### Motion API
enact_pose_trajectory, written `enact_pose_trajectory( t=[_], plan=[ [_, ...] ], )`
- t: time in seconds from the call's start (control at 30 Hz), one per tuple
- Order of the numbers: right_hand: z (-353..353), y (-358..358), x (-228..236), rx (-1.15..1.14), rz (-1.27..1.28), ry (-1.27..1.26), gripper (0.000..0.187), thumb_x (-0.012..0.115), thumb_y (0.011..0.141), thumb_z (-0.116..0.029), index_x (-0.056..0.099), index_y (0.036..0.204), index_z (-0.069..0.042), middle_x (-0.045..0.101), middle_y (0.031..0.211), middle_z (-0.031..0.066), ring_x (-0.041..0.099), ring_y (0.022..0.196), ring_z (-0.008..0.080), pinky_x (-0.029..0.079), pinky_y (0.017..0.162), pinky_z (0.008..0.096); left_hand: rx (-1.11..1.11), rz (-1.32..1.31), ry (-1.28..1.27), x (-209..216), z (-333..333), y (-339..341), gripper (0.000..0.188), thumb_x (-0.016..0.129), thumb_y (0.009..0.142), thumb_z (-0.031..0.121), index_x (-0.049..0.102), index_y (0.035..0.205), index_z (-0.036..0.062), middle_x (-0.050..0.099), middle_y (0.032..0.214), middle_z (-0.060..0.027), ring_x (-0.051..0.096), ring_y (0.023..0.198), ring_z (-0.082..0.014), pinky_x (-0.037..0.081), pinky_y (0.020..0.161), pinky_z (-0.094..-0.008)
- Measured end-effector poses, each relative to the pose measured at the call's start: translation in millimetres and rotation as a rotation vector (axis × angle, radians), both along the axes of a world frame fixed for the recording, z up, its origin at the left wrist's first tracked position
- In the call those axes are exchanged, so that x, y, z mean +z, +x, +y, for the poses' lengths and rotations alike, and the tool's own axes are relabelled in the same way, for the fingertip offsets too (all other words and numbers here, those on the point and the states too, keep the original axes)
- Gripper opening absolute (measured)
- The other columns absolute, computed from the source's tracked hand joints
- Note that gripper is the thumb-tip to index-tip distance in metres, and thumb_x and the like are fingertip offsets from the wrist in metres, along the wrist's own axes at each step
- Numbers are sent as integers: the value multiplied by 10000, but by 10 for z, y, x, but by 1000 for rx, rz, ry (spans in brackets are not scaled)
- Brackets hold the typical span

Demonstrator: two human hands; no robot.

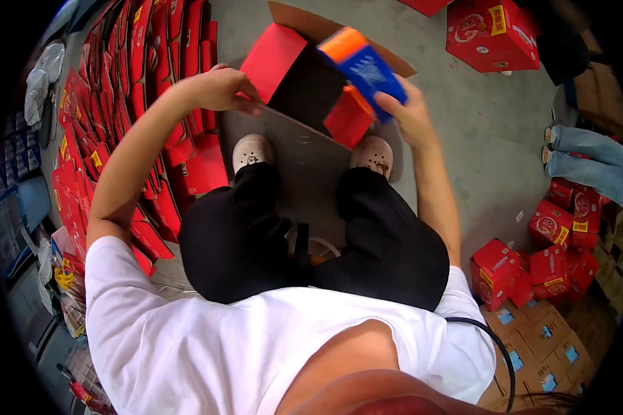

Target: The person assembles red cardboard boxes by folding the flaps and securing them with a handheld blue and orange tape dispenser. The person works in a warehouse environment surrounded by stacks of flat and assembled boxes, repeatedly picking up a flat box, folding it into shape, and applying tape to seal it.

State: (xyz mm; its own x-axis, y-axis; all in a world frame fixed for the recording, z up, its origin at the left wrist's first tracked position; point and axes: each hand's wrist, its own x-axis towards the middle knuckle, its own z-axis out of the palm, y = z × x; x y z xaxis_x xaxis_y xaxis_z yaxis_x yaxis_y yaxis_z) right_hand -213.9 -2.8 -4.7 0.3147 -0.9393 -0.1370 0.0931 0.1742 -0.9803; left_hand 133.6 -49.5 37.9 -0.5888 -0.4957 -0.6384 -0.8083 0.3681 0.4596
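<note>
An open cardboard carton (273, 62) stands on the floor ahead of my feet, red on its left flap and brown along its far flap. My left hand (221, 90) is at the carton's near left corner, fingers bent over the edge of the near flap. In my right hand (410, 114) is a blue, block-shaped thing with an orange end (367, 69), tilted over the carton's right side. Motion smears it, so its kind is unclear. Below it, a red flap (349, 123) with an orange edge partly shows. The carton's inside looks dark.
Flattened red cartons (166, 90) stand in dense rows at my left. A closed red box (491, 38) sits at the far right. Several red boxes (495, 273) and brown cartons (533, 339) are stacked nearer right. Another person's legs in pale jeans (588, 149) show there.
</note>
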Motion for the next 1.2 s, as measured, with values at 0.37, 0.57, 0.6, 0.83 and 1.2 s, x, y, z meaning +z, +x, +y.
enact_pose_trajectory(
  t=[0.37, 0.57, 0.6, 0.83, 1.2],
  plan=[
    [-855, -167, 327, -458, -154, -151, 294, 689, 934, -294, 648, 1025, -18, 692, 834, 54, 625, 615, 97, 502, 565, 231, 802, 50, -585, -1275, -40, -424, 1375, 816, 588, 677, 12, 1589, 184, 192, 1602, -214, 283, 1435, -408, 234, 1125, -556],
    [-382, 93, -235, -418, -64, 119, 285, 679, 946, -278, 674, 1011, 0, 689, 861, 31, 620, 696, 77, 485, 603, 214, 1022, 266, -493, -1440, -103, -355, 1308, 816, 590, 622, 149, 1571, 72, 352, 1528, -247, 348, 1413, -354, 206, 1136, -488],
    [-312, 149, -263, -414, -67, 116, 289, 680, 945, -278, 680, 1010, 3, 688, 864, 25, 615, 705, 71, 479, 602, 210, 1046, 299, -478, -1459, -93, -348, 1282, 814, 598, 605, 170, 1568, 68, 371, 1518, -247, 357, 1409, -346, 203, 1139, -476],
    [-248, 251, -163, -156, 304, -6, 274, 729, 909, -255, 679, 967, 8, 652, 728, -9, 567, 633, 29, 429, 537, 193, 1299, 822, -55, -1373, -112, -324, 937, 782, 753, 454, 352, 1504, 96, 590, 1331, -142, 573, 1223, -281, 448, 1025, -417],
    [72, 293, -261, -4, 106, 164, 236, 725, 909, -237, 681, 954, -9, 643, 792, -21, 559, 679, 28, 452, 605, 189, 1015, 677, -401, -1045, -4, -457, 396, 684, 925, 334, 663, 1175, 27, 705, 1050, -82, 683, 841, -185, 543, 751, -308]
  ],
)
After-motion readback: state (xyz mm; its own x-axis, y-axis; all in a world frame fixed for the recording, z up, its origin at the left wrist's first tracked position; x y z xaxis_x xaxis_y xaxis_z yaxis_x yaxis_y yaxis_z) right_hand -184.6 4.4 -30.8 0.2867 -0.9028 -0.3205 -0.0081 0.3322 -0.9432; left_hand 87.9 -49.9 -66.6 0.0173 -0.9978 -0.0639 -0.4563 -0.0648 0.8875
